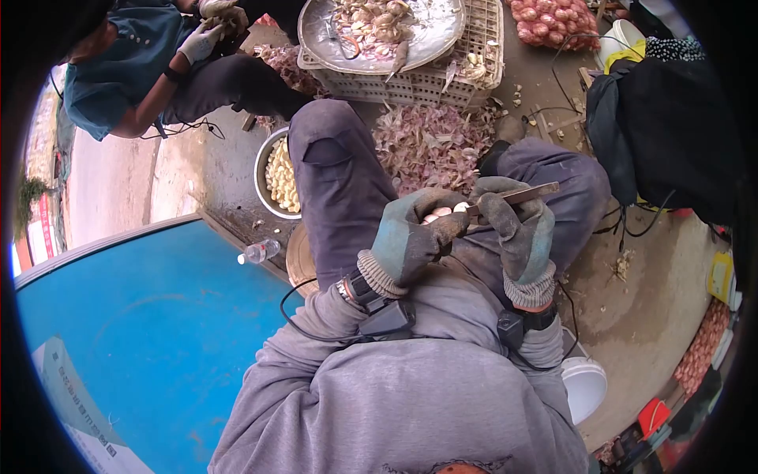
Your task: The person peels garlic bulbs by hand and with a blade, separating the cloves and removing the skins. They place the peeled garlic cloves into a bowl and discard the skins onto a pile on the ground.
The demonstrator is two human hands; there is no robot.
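My left hand, in a grey-blue work glove, is closed around garlic, with pale cloves showing between thumb and fingers. My right hand, gloved alike, grips a small knife. Its flat metal end sticks out to the right past the fingers, while the other end is close to the cloves. Both hands are held together above my lap. Beyond them, a heap of purplish garlic skins lies on the ground between my knees.
A round metal tray with garlic rests on plastic crates ahead. A bowl of peeled cloves stands by my left knee, near a bottle and blue board. A co-worker sits front-left. A white bucket is right.
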